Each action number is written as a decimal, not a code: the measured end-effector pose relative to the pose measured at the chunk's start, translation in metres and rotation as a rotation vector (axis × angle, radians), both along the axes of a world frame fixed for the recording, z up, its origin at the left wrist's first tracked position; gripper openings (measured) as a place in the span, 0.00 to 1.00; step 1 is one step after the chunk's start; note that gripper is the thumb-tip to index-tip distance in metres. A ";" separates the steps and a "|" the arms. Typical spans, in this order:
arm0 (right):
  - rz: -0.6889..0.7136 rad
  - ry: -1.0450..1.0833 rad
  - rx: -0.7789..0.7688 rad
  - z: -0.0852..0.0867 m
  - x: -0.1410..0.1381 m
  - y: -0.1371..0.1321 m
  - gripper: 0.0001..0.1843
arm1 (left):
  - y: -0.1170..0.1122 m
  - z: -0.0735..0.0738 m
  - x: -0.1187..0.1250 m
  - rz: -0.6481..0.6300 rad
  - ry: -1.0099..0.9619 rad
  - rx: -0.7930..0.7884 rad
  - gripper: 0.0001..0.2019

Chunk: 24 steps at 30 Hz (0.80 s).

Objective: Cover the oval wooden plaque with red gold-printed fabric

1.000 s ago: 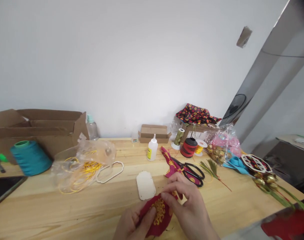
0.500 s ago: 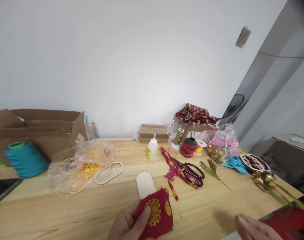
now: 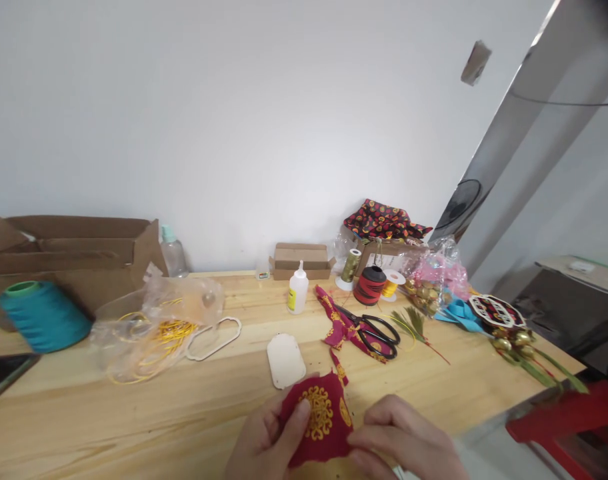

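My left hand (image 3: 267, 437) pinches a dark red fabric piece (image 3: 329, 450) with a gold medallion pattern, its thumb on top. At the lower right edge of the cloth, my right hand (image 3: 404, 437) is closed with its fingertips gripping the fabric. Just beyond the cloth lies a cream shaped board (image 3: 285, 360), flat on the table. Black-handled scissors (image 3: 379, 337) rest on red and gold fabric scraps (image 3: 340, 327) to the right. A white glue bottle (image 3: 298, 290) with a yellow label stands upright behind the board.
On the wooden table (image 3: 134, 427), a teal thread cone (image 3: 47, 317) and a plastic bag (image 3: 159, 327) with yellow cord lie left. Thread spools (image 3: 370, 287), a tassel (image 3: 419, 327) and a beaded ornament (image 3: 498, 311) sit right. A cardboard box (image 3: 84, 247) stands back left; a red stool (image 3: 569, 420) is lower right.
My right hand has come in from the right and taken hold of the cloth's edge. The left hand keeps its pinch. The whole view has shifted slightly.
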State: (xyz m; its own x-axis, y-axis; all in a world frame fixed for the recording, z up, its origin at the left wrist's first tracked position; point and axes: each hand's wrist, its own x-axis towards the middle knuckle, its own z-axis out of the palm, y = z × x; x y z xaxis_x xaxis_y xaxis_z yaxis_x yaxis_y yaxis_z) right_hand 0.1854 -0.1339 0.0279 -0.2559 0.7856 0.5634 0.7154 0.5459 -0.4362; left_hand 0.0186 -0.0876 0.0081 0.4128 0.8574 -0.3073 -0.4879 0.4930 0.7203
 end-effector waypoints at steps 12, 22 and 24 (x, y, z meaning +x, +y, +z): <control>-0.001 0.131 0.347 -0.018 -0.034 0.017 0.08 | 0.003 0.001 -0.004 0.091 -0.008 -0.061 0.14; -0.004 0.168 0.167 -0.011 -0.028 0.016 0.04 | -0.001 0.003 -0.007 0.111 -0.044 -0.065 0.15; -0.019 0.107 0.229 -0.015 -0.034 0.021 0.05 | -0.003 0.005 -0.005 0.097 -0.055 -0.043 0.13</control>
State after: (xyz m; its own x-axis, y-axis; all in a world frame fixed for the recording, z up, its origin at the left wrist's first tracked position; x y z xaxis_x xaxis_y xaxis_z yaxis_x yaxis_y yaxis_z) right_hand 0.1510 -0.1132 0.0133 -0.1713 0.6382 0.7505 0.6831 0.6259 -0.3764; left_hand 0.0139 -0.0906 0.0132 0.3458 0.8805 -0.3242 -0.5730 0.4718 0.6701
